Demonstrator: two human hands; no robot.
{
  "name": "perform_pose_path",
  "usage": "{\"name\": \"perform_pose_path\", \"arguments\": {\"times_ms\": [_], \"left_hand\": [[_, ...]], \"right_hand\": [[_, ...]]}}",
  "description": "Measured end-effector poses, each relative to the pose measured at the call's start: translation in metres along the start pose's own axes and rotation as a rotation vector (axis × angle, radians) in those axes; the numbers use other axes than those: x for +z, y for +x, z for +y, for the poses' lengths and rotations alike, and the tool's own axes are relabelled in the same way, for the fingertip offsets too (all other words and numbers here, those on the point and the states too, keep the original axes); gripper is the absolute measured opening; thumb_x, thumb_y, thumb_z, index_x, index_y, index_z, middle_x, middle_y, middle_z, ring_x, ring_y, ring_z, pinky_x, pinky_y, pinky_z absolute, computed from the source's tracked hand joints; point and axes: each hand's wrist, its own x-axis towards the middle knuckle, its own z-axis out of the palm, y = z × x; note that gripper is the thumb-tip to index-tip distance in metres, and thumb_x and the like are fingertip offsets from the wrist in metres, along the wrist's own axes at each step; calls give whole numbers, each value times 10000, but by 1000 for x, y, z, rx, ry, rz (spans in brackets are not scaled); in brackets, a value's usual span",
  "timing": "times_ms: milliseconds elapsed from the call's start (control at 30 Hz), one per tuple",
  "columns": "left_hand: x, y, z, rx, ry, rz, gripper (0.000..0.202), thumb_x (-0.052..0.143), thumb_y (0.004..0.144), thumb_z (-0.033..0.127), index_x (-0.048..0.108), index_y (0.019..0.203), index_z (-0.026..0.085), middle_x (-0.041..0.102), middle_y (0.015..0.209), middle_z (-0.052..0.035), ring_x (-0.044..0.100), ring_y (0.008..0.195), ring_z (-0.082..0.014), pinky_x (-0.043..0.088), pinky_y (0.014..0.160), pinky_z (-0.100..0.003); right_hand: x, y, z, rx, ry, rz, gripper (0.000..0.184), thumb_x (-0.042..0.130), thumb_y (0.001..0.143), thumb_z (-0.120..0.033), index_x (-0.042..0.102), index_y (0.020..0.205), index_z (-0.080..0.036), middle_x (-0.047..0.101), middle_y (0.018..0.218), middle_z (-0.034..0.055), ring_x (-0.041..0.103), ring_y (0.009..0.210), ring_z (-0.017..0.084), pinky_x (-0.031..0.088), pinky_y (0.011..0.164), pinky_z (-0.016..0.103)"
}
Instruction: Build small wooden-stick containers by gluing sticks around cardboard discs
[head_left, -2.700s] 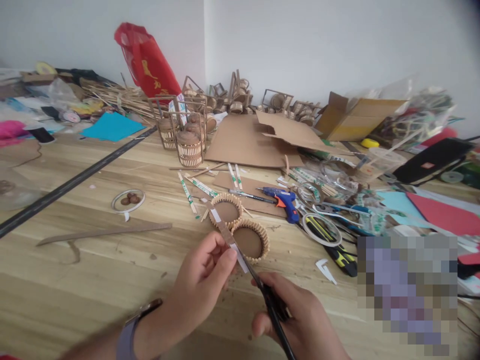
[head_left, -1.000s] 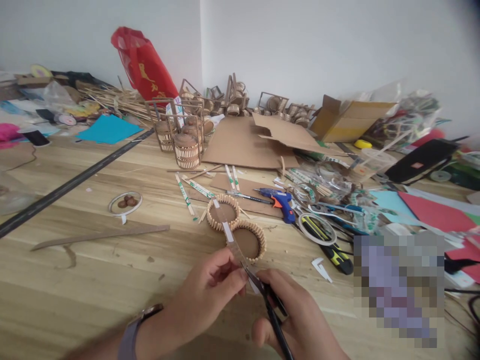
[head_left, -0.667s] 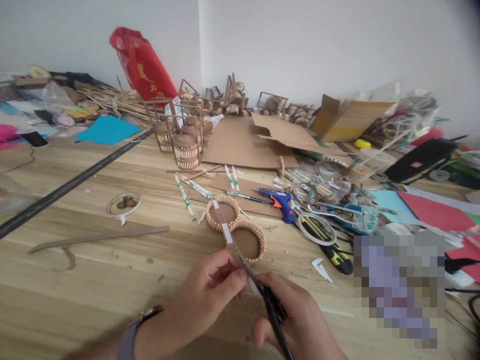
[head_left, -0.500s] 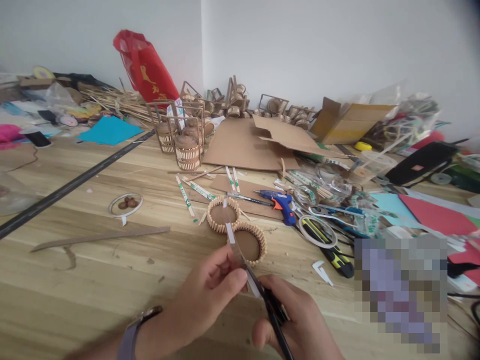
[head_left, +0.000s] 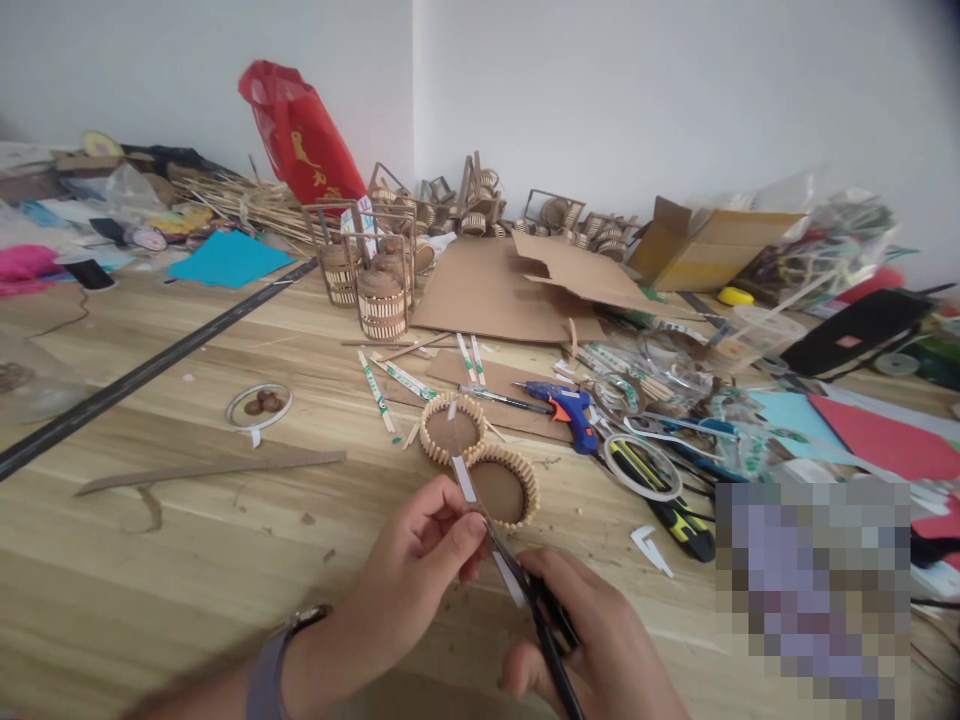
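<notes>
My left hand [head_left: 427,550] is closed, thumb and fingers pinching a narrow cardboard strip [head_left: 466,480] with white patches on it. In my right hand [head_left: 585,630] are black-handled scissors [head_left: 546,625], their blades running along the strip close to my left thumb. A white patch of the strip shows below the blades. Just beyond my hands lie two round trays edged with short wooden sticks: the smaller tray [head_left: 453,432] and the larger tray [head_left: 501,492], side by side and touching. My left fingertips are near the larger one's rim.
A blue glue gun [head_left: 562,405], a yellow-black utility knife [head_left: 667,505] and a white tape ring [head_left: 643,466] lie right of the trays. Small stick baskets [head_left: 382,300] and cardboard sheets [head_left: 510,285] stand behind. At left are a long dark bar [head_left: 165,362] and a cardboard strip [head_left: 210,470].
The whole view has shifted slightly, so the table things sit a little further right. My left hand has moved slightly back from the scissors, still pinching the strip; the scissors stay on it.
</notes>
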Motion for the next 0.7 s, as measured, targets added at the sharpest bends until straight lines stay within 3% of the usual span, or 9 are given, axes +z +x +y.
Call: {"name": "perform_pose_path", "arguments": {"times_ms": [467, 700], "left_hand": [[0, 0, -2, -8, 16, -6, 413, 634, 848, 587, 552, 784, 188, 525, 643, 34, 490, 588, -113, 390, 562, -221], [3, -4, -7, -15, 14, -69, 375, 634, 868, 551, 586, 815, 183, 529, 663, 26, 476, 616, -114, 383, 579, -216]], "right_hand": [[1, 0, -2, -16, -2, 13, 467, 591, 832, -663, 606, 748, -204, 556, 529, -44, 488, 440, 110, 410, 412, 183], [0, -2, 0, 21, 16, -37, 418, 675, 793, -616, 631, 874, -209, 616, 641, -16, 554, 518, 138, 447, 467, 201]]}}
